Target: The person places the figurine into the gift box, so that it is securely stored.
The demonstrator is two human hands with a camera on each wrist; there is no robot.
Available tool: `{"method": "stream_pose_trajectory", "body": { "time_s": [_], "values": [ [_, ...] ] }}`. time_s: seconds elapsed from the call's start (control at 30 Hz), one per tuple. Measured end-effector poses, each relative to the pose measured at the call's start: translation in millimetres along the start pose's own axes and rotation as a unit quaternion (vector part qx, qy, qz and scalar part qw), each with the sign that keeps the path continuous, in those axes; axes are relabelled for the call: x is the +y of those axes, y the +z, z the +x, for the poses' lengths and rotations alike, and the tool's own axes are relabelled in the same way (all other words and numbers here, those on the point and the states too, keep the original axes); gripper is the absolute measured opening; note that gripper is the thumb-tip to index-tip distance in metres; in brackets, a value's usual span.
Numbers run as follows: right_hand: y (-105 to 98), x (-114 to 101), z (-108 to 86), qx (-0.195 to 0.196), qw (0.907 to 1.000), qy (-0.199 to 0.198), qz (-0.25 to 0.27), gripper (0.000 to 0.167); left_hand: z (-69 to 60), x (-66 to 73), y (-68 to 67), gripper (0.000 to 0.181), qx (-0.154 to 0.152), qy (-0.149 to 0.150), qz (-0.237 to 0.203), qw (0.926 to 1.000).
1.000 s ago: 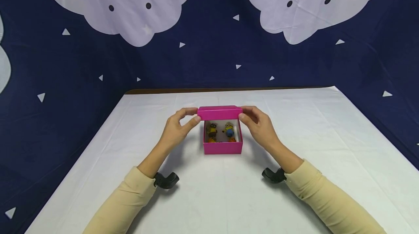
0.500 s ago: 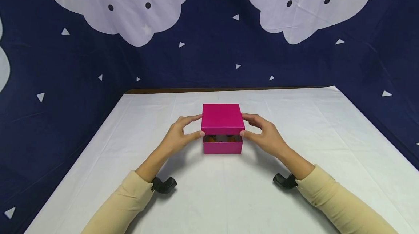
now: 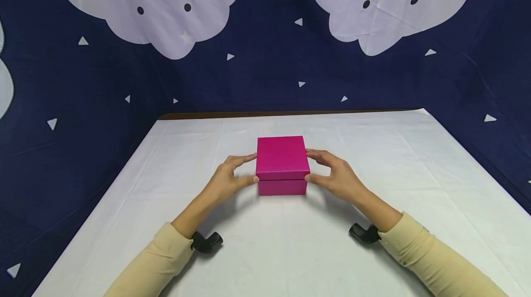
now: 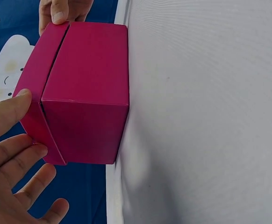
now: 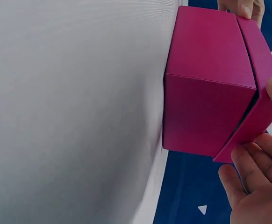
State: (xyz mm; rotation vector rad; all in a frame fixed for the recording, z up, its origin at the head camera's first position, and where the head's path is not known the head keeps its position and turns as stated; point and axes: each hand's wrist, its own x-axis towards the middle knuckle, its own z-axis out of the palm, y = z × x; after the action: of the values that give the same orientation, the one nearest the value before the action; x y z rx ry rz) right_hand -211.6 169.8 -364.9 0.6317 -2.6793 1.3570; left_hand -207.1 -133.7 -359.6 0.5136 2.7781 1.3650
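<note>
A square magenta box (image 3: 282, 188) stands on the white table, and its lid (image 3: 283, 155) sits over the top with a thin dark seam showing below the rim. My left hand (image 3: 224, 181) pinches the lid's left side, thumb near the front corner and fingers further back. On the opposite side my right hand (image 3: 341, 178) grips the lid the same way. Both wrist views show thumb and fingertips on the lid's rim, with the box body (image 4: 87, 65) beneath it. Whatever is inside the box is hidden.
White cloth covers the table (image 3: 282, 251), whose brown back edge (image 3: 232, 115) shows behind the box. Beyond hangs a dark blue curtain (image 3: 265, 71) with clouds and small triangles. Black wrist mounts (image 3: 207, 243) jut inward from both forearms.
Both hands have brought the lid from tilted above the box, with small yellow figures visible inside, down flat over the opening. The box body has stayed in place.
</note>
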Motion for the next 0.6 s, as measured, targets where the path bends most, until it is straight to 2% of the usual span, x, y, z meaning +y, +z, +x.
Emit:
{"method": "stream_pose_trajectory", "body": {
  "time_s": [0.4, 0.6],
  "values": [
    [0.3, 0.5, -4.5, -0.001, 0.9998, -0.016, -0.007, 0.056, -4.5, -2.5, 3.6, 0.059, 0.001, 0.004, 0.008, 1.0000],
    [0.9, 2.0, -5.9, -0.015, 0.9998, -0.006, -0.010, 0.057, -5.3, -4.8, 6.2, 0.059, -0.002, 0.001, 0.010, 0.9999]
  ]
}}
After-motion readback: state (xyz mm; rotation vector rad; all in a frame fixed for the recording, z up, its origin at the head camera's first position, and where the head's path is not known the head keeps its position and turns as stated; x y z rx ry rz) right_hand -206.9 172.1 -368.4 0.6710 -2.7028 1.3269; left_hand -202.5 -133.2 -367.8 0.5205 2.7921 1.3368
